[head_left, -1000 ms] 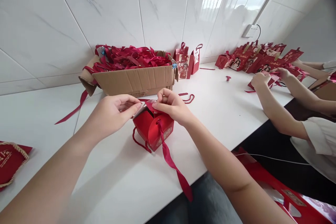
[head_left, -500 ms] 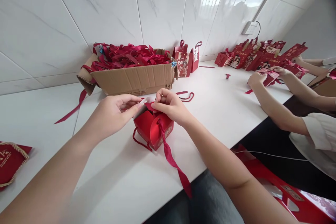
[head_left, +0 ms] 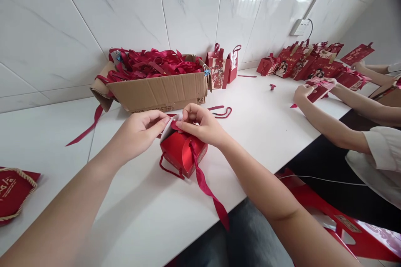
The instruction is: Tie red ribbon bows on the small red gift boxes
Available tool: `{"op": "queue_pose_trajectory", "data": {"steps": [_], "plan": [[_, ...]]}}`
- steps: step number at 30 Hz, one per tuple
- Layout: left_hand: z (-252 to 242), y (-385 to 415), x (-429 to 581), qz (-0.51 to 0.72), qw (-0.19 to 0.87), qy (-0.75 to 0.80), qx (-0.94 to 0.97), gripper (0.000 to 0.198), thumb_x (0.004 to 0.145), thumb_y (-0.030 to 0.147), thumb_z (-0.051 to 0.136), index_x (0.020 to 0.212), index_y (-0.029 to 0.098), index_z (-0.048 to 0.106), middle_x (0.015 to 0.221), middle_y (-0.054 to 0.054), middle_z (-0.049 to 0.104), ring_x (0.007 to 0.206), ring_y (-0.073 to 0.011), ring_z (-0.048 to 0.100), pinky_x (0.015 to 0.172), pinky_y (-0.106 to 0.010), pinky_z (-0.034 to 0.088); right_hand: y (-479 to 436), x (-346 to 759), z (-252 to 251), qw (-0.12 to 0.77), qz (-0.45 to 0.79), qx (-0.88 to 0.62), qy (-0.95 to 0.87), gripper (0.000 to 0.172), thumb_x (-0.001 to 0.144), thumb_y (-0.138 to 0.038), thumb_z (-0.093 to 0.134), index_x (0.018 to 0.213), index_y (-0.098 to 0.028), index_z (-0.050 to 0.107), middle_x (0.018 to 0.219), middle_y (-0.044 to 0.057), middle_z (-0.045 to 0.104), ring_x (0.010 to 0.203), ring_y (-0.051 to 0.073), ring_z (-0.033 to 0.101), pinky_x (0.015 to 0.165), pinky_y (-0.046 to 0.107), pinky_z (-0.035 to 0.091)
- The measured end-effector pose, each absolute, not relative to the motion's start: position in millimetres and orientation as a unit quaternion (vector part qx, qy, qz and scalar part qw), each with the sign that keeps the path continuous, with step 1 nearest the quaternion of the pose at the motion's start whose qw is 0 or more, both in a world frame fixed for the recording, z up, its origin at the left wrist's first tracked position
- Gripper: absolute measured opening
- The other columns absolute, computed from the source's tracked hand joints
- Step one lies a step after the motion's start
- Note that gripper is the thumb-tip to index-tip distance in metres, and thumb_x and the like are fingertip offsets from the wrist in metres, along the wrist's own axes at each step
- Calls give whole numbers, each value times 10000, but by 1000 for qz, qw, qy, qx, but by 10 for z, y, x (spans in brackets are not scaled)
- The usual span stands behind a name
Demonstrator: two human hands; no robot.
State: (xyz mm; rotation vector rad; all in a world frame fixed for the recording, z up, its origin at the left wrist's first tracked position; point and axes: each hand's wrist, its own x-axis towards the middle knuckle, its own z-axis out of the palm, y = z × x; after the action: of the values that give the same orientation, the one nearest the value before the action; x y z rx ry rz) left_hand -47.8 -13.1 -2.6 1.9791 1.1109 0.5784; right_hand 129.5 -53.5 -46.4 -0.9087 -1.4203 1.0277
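Red box, perhaps part-closed, trailing crimson ribbon, twisted cord

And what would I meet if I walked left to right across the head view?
Red piece with tan cord, left hand, small red box, standing red packages, white socket, co-worker's white sleeve.

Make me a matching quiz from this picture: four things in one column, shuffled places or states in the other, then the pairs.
1. Cardboard box
2. Foreground red box
3. White socket strip
4. Beige rope

A. On the wall
B. Touched by the left hand and right hand
C. At the picture's left edge
D. Heaped with ribbons

Pairs: 1-D, 2-B, 3-A, 4-C
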Motion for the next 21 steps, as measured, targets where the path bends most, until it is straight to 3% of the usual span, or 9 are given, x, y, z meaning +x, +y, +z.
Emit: {"op": "queue_pose_trajectory", "data": {"steps": [7,11,15,18,21], "plan": [[13,-156,-490,286,410,434,750,202,817,386,617,790,190,659,779,-10,678,725,-153,627,676,-259,521,-563,1272,-440,569,355,-404,-622,241,784,-357,662,786,-200,479,763,-34,542,682,98,515,665,253,442],[63,-133,-528,330,459,426,707,175,823,342,631,783,173,644,773,4,647,720,-114,613,664,-216,522,-596,1326,-392,576,281,-426,-638,236,780,-367,680,909,-199,575,994,25,619,966,154,572,919,313,452],[101,-84,-554,382,499,423,653,142,842,303,616,801,171,586,760,1,654,697,-125,649,633,-236,551,-570,1453,-414,500,386,-361,-686,447,815,-383,652,1231,-261,541,1353,38,529,1271,192,480,1081,351,383],[141,-39,-583,413,526,403,625,134,883,273,555,797,171,540,762,-25,692,710,-186,705,614,-289,580,-522,1562,-460,454,447,-281,-717,550,842,-348,617,1364,-295,451,1434,44,484,1362,213,404,1105,390,369],[205,7,-634,453,537,389,595,149,910,210,487,784,153,543,815,-39,708,706,-215,729,565,-268,574,-479,1678,-496,413,448,-246,-754,684,805,-324,668,1427,-310,383,1497,52,419,1415,236,333,1112,407,349]]}}
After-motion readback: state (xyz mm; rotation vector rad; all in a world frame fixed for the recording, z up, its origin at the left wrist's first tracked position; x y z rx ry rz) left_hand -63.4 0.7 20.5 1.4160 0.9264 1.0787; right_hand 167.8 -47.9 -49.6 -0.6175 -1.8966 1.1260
